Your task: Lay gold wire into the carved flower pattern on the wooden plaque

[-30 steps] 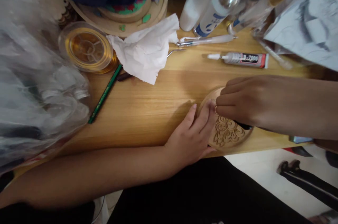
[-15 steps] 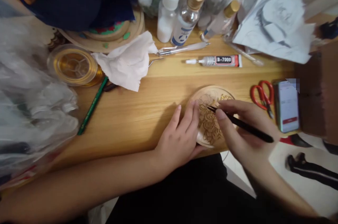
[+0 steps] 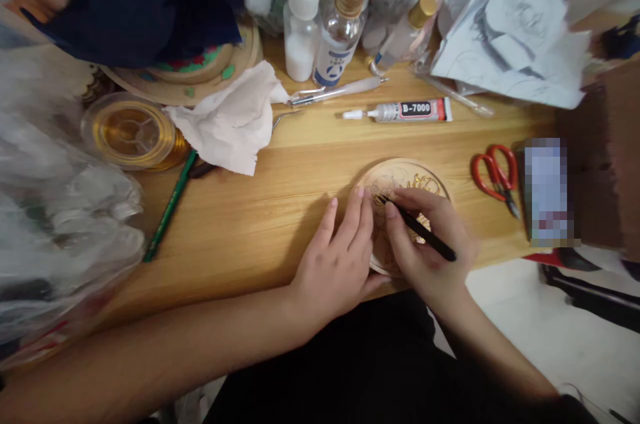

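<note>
A round wooden disc [image 3: 400,167] with a drawn floral pattern and raised gold wire outlines lies near the table's front edge. My left hand [image 3: 335,257] rests against its left side, fingers stretched out and fingertips at the rim, the thumb by the near edge. Black tweezers [image 3: 425,234] are pinched in my right hand [image 3: 437,237], their tip touching or just above the pattern beside my left fingertips. My right hand hides much of the disc's right half. Whether the tips hold any wire is too small to tell.
Red-handled cutters [image 3: 496,174] and a phone [image 3: 547,191] lie right. A B-7000 glue tube [image 3: 413,110], bottles [image 3: 340,37] and a sketch [image 3: 515,31] are behind. Leftward are crumpled tissue [image 3: 230,121], a gold wire spool [image 3: 131,131], a green pencil [image 3: 170,211] and plastic bags [image 3: 65,211].
My right hand has moved left with the tweezers, bringing their tip close to my left fingertips. More gold wire shows at the disc's upper right. My left hand stays put; the view shifts slightly.
</note>
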Demonstrator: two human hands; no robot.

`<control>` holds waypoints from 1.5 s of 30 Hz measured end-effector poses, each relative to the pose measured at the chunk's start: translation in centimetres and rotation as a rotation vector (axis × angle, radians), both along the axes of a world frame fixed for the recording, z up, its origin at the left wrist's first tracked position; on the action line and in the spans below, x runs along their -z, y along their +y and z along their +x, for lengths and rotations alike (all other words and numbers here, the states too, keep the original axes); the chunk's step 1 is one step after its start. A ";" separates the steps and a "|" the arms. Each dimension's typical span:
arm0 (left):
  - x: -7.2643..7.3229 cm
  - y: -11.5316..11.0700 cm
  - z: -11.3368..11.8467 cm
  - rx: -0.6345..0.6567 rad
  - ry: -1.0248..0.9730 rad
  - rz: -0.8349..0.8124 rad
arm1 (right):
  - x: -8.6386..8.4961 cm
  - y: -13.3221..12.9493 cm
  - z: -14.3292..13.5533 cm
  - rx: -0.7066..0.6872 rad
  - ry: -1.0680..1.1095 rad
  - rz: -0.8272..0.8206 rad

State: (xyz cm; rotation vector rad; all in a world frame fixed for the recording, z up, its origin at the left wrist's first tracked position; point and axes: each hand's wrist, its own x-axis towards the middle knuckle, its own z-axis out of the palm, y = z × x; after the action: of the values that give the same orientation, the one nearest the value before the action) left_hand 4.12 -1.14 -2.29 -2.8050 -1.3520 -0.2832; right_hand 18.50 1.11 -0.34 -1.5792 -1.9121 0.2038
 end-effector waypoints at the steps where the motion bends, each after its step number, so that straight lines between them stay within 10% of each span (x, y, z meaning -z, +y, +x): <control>1: 0.0 0.0 0.0 -0.002 0.003 0.000 | 0.0 0.0 0.0 -0.012 -0.014 -0.012; 27: -0.3 0.1 -0.2 0.005 0.026 0.007 | -3.7 6.0 3.5 -0.941 -0.538 0.088; 31: -0.4 0.2 -0.2 0.004 0.040 0.006 | -3.0 5.3 3.9 -0.751 -0.292 -0.001; 37: -0.3 0.2 -0.2 0.003 0.050 0.006 | -1.6 1.0 2.7 -0.105 0.100 -0.140; 45: -0.4 0.2 -0.2 0.010 0.043 -0.011 | -0.6 -0.2 0.8 -0.057 0.129 -0.042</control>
State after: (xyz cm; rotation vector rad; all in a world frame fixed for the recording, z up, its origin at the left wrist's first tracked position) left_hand 3.96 -0.94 -1.91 -2.8102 -1.3353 -0.2157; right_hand 19.34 0.88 0.24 -1.5025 -1.8650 0.3632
